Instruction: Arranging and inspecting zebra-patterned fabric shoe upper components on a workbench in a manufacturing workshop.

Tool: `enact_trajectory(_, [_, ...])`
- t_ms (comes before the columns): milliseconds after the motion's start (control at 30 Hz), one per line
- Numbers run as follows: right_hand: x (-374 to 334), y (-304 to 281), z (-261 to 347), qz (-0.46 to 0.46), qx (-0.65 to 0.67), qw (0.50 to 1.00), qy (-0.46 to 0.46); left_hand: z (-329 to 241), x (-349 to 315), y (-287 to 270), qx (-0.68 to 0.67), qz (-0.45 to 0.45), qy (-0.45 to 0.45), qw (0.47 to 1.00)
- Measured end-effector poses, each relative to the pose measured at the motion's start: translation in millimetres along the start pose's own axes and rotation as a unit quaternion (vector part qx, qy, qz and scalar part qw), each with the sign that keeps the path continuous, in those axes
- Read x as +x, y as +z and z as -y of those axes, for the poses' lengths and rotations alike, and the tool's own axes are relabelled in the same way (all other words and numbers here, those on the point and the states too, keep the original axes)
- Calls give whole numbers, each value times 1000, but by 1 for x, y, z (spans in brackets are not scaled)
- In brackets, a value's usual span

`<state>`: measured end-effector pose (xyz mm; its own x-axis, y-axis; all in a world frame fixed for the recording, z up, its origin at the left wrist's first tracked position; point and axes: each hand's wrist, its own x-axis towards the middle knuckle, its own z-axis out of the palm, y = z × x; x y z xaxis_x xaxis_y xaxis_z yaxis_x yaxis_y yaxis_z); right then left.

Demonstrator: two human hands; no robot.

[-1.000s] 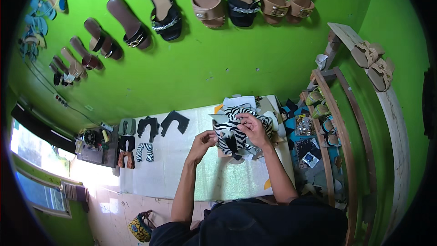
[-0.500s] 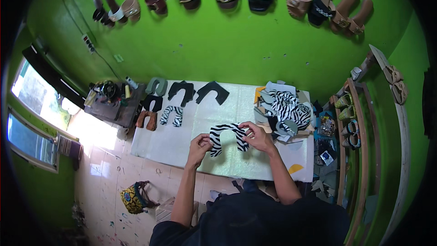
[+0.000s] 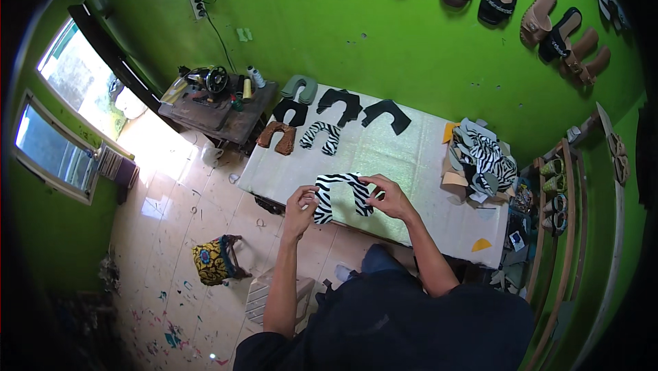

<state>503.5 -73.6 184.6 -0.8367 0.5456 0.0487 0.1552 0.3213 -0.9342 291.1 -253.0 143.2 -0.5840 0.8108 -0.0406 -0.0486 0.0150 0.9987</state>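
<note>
Between my two hands hangs a U-shaped zebra-print shoe upper piece, its opening facing me. My left hand pinches its left leg, and my right hand grips the right side near the upper corner. The piece is held above the near edge of the white-covered table. Farther back lie other U-shaped pieces: a zebra one, a brown one, a grey-green one, and black ones.
A heap of zebra and grey scraps covers the table's right end, near a yellow scrap. A sewing machine stands on a dark table at left. A patterned stool is on the floor. Sandals hang on the green wall; a wooden rack stands right.
My view has turned left, so the table and wall appear shifted right and more of the sewing machine and floor shows. Both hands keep hold of the zebra-print piece.
</note>
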Motion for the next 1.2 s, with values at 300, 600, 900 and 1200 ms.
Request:
enact_trajectory(300, [71, 35, -18, -6, 9, 1000, -13, 8, 56, -51, 16, 35, -45, 998])
enact_trajectory(600, [154, 44, -51, -49, 14, 998, 31, 10, 155, -80, 119, 71, -41, 990])
enact_trajectory(900, [208, 56, -63, -89, 8, 992, 91, 44, 239, -115, 175, 144, -33, 974])
enact_trajectory(1200, [239, 97, -72, -196, 7, 964, 180, 78, 323, -138, 133, 275, -40, 951])
